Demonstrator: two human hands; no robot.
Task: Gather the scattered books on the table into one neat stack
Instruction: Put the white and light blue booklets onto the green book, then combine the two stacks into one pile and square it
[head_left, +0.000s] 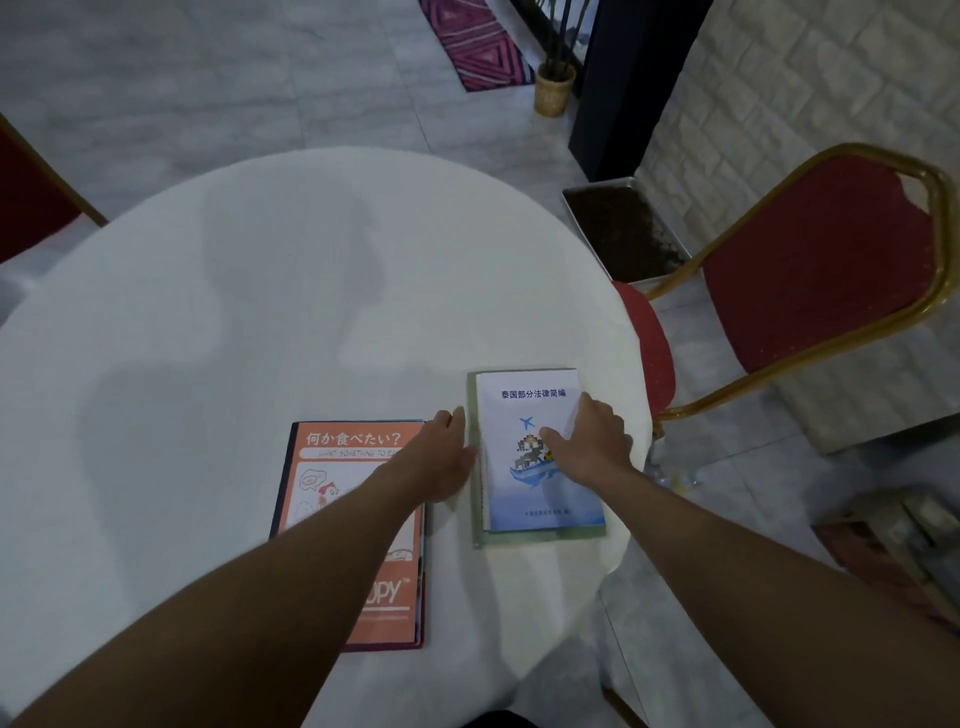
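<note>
Across the round white table (260, 312), an orange book (332, 467) is lying lower centre, beside a blue-white book (524, 410) sitting on a green one (475, 519). Left hand (441, 457) is pressing flat against their edge, right hand (592, 441) spreading open on top. Red chairs (810, 270) are standing on grey tile.

Matt white cloth table (311, 291), glossy paper orange book (332, 467), gilt metal chair (810, 270)

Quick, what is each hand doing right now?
Left hand: open, flat against the left edge of the blue book.
Right hand: open, resting on that book.
</note>
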